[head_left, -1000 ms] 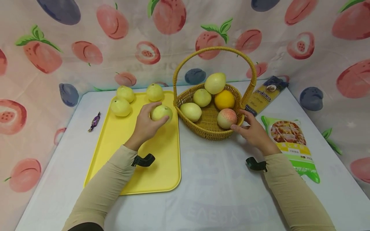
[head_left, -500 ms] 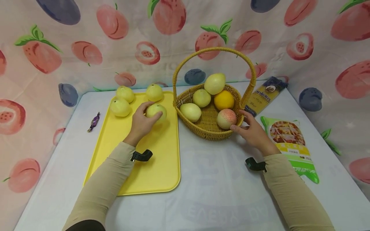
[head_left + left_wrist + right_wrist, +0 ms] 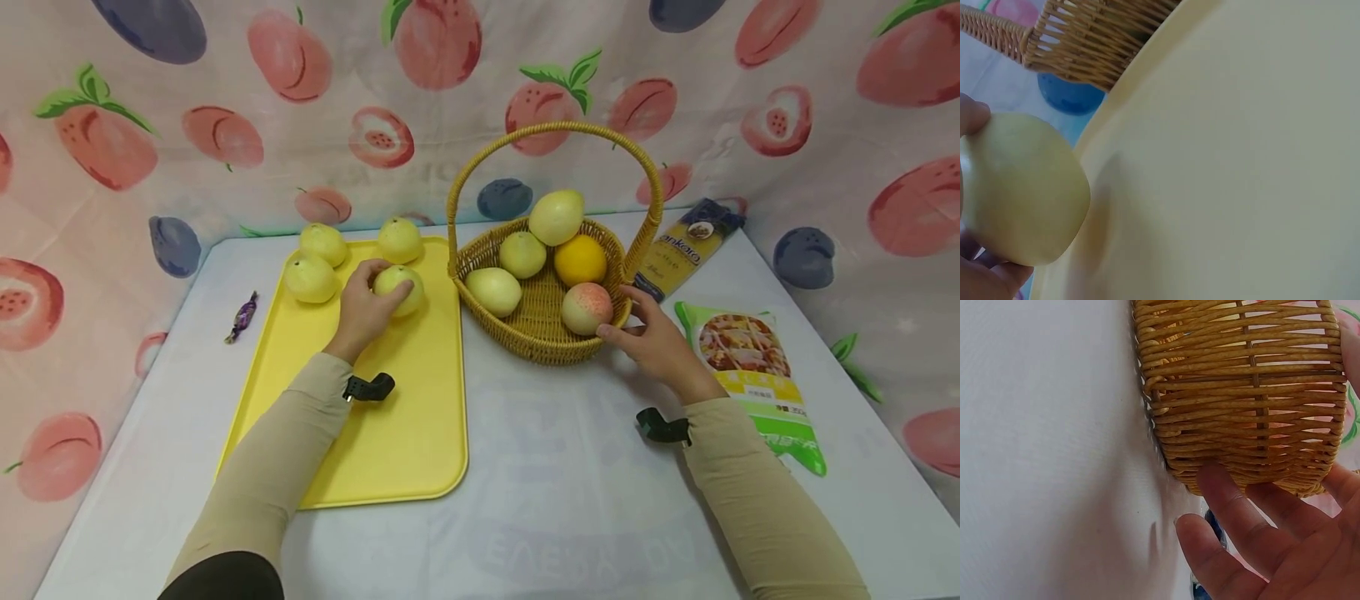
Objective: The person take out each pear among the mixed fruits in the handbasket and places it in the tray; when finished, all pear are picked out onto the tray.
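Observation:
My left hand (image 3: pixel 365 310) holds a round pale yellow-green fruit (image 3: pixel 403 292) between thumb and fingers, over the upper right of a yellow tray (image 3: pixel 405 450). In the left wrist view the fruit (image 3: pixel 1025 190) casts a shadow on the tray beside it. Three similar fruits, such as the front one (image 3: pixel 311 278), sit along the tray's far end. My right hand (image 3: pixel 663 346) grips the right side of a wicker basket (image 3: pixel 540 348), thumb at the rim. Its fingers (image 3: pixel 1241 515) lie against the outer wicker. Inside are a peach (image 3: pixel 587 309), an orange (image 3: pixel 580 260) and several pale fruits (image 3: pixel 492 292).
The basket's tall handle (image 3: pixel 555 127) arches over the fruit. To its right lie a pasta packet (image 3: pixel 678 254) and a green-and-yellow food bag (image 3: pixel 753 367). A purple wrapped candy (image 3: pixel 242 317) lies left of the tray. Peach-patterned cloth (image 3: pixel 300 150) hangs behind the white table.
My left hand, still holding the fruit, has moved left, away from the basket and over the tray. The right hand has stayed at the basket's rim.

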A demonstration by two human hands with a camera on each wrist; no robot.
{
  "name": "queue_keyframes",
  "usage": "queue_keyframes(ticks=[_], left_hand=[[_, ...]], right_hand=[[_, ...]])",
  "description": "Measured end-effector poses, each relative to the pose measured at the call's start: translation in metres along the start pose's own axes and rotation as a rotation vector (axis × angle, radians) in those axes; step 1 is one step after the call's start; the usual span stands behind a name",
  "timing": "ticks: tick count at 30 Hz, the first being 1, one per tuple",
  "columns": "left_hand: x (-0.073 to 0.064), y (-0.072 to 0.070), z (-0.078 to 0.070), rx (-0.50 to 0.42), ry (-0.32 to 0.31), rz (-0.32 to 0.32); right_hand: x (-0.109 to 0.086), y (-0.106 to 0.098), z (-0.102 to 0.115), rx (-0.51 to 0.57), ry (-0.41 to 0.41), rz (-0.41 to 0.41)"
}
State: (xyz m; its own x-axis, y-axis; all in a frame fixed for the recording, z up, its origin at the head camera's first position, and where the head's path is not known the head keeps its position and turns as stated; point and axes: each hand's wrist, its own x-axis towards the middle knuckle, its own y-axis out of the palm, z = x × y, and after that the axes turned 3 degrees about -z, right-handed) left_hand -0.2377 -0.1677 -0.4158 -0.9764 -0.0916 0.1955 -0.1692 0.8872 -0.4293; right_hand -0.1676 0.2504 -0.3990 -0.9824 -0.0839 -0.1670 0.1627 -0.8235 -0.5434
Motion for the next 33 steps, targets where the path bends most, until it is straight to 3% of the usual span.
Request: queue_keyframes(ticks=[9,33], left_hand=[[0.012,0.007,0.007,0.003,-0.017,-0.044],[0.028,0.017,0.014,-0.018,-0.038,-0.116]], right_hand=[[0.000,0.000,-0.002,0.005,-0.005,-0.003],[0.001,0.001,-0.004,-0.001,-0.004,-0.010]])
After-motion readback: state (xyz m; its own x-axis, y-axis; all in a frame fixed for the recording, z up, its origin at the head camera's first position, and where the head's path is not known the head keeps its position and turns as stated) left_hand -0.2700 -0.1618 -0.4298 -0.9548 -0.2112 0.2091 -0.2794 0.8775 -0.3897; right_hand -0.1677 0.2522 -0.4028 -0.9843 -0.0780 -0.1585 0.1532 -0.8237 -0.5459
